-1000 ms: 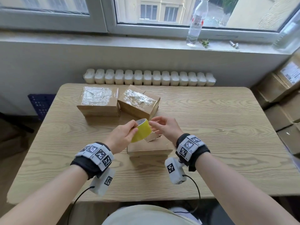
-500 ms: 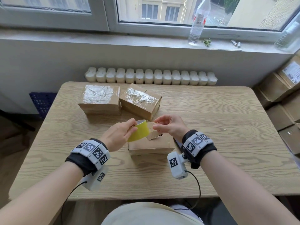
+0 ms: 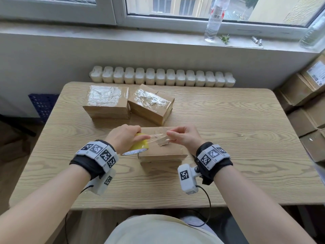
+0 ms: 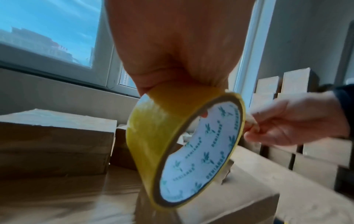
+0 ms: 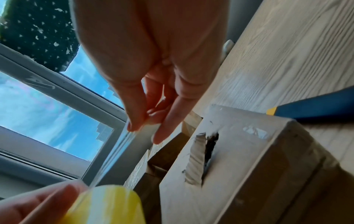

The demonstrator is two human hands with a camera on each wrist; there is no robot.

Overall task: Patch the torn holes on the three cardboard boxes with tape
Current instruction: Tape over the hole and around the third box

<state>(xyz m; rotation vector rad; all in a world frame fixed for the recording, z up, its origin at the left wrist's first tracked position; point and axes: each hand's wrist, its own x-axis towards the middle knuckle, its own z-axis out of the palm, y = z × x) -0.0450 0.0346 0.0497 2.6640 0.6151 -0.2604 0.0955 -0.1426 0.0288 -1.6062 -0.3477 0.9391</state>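
Observation:
My left hand [image 3: 125, 138] grips a yellow tape roll [image 3: 139, 147] [image 4: 184, 151] over the left end of the near cardboard box [image 3: 163, 152]. My right hand [image 3: 177, 136] pinches the free end of the clear tape strip [image 3: 158, 137] [image 5: 118, 145], stretched between the hands above the box. A torn hole [image 5: 208, 150] with a raised flap gapes in the top of that box. Two more boxes, one at the left [image 3: 107, 103] and one at the right [image 3: 151, 104], stand behind it with shiny tape across their tops.
The wooden table [image 3: 228, 138] stretches to the right. A blue-handled tool [image 5: 310, 106] lies on it beside the near box. Stacked cardboard cartons [image 3: 309, 106] stand past the right edge. A white radiator [image 3: 161, 77] and a windowsill with a plastic bottle [image 3: 213, 20] lie behind.
The hands have moved apart: the right hand has drawn a strip of clear tape off the roll to the right, and the left hand has carried the roll left and lower.

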